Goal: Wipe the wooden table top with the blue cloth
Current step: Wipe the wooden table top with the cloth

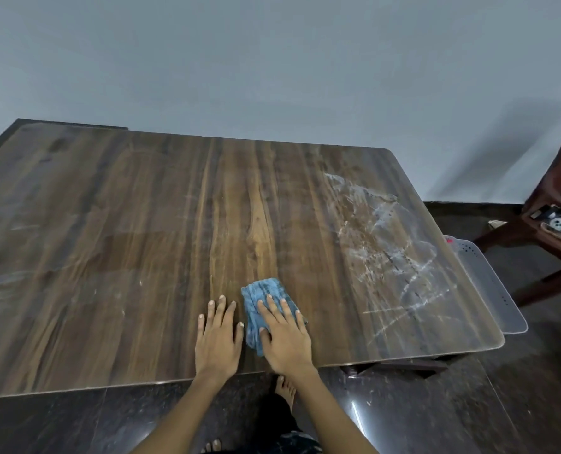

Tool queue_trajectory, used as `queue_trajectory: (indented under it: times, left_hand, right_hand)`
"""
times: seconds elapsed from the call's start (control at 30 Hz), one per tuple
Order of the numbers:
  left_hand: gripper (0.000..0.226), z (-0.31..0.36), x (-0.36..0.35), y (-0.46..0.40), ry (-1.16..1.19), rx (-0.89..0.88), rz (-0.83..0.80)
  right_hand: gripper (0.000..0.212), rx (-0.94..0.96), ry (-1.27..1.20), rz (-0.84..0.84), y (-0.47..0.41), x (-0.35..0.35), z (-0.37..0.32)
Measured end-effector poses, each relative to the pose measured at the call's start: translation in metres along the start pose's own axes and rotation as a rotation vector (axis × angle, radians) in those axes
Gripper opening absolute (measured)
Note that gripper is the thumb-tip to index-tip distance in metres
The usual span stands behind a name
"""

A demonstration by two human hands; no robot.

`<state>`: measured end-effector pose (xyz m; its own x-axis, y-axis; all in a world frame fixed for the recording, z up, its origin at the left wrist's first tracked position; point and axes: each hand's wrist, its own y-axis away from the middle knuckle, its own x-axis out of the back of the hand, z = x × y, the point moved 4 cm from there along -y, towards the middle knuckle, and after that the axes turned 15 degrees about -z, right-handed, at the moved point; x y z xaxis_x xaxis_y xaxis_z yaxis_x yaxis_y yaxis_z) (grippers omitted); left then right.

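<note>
A folded blue cloth (262, 294) lies on the wooden table top (141, 224) near its front edge, a little right of centre. My right hand (284, 339) presses flat on the cloth with straight fingers and covers its near half. My left hand (218, 339) rests flat on the bare wood just left of the cloth, fingers spread. A patch of white smears and streaks (384, 244) marks the right part of the table top. Fainter pale marks show at the left side.
A grey wall runs behind the table. A white perforated plastic tray (489, 283) sticks out past the table's right edge. A brown chair (557, 204) with small items on its seat stands at the far right. Dark polished floor and my bare feet (285, 389) lie below.
</note>
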<state>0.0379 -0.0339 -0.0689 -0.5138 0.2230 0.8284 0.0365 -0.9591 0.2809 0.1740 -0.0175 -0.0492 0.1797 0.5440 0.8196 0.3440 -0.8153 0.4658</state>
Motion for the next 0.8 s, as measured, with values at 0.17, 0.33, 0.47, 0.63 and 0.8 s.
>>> queue_trajectory:
  times: [0.17,0.33,0.47,0.63,0.8]
  left_hand:
    - [0.048,0.026,-0.007,-0.036,-0.008,0.077,0.021]
    - [0.049,0.067,-0.010,-0.081,-0.035,0.096,-0.005]
    - [0.058,0.099,-0.010,-0.126,-0.092,0.082,-0.058]
    - [0.064,0.111,-0.001,-0.175,-0.137,0.104,-0.115]
    - [0.056,0.100,0.011,-0.192,-0.156,0.160,-0.097]
  right_hand:
    - [0.054,-0.154,-0.024,0.019,-0.034,0.051,0.079]
    - [0.056,-0.436,-0.142,0.060,-0.062,0.113,0.179]
    - [0.055,-0.453,-0.128,0.086,-0.091,0.128,0.179]
    - [0.049,-0.039,-0.050,0.004,-0.130,0.114,0.097]
    - [0.070,0.126,0.065,0.036,-0.162,0.128,0.089]
